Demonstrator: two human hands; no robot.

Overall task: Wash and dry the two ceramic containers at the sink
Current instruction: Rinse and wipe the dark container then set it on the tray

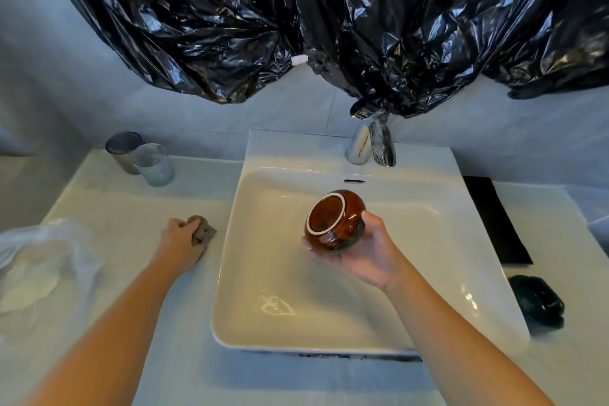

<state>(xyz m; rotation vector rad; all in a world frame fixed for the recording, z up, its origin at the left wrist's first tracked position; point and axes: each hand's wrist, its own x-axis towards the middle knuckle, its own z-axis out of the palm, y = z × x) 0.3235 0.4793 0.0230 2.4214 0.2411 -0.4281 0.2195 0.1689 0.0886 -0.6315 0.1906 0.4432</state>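
Two hands: left hand (179,237) grips a crumpled brown-grey cloth (202,231) on the counter (131,204); right hand (362,254) cups a round glossy brown ceramic pot (334,221) from below, fingers curled round it.
Pot position: over the white rectangular sink (329,148), tilted, pale-ringed end facing left toward the cloth.
Ringed end: mouth or foot, unclear.

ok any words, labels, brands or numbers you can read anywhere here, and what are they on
No text here can be read.
The white tag on the black plastic sheeting: reddish marks, too small and blurred to read.
The brown ceramic pot in the right hand: no lettering shows.
The brown cloth gripped by the left hand: no lettering shows.
The two glasses and the tap: no lettering shows.
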